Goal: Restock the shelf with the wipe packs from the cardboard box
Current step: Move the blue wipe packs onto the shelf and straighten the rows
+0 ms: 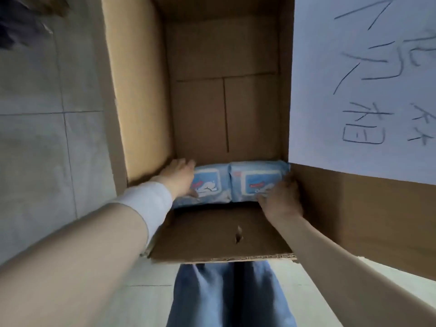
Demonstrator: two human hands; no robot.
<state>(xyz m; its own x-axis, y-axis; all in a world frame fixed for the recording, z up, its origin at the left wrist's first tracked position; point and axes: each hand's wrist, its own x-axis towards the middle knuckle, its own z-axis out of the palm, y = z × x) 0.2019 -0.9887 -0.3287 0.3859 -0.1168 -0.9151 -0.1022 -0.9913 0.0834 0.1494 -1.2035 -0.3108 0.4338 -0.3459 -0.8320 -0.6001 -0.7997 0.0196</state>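
Observation:
An open cardboard box stands on the floor below me, its bottom mostly bare. Two light blue wipe packs lie side by side against its near wall. My left hand is on the left wipe pack, fingers curled over its left end. My right hand grips the right wipe pack at its right end, by the box wall. The shelf is out of view.
The near box flap hangs toward my legs, with a small tear in it. A white sheet with handwritten characters covers the right flap. Grey floor tiles lie to the left, with a dark blurred object at the top left.

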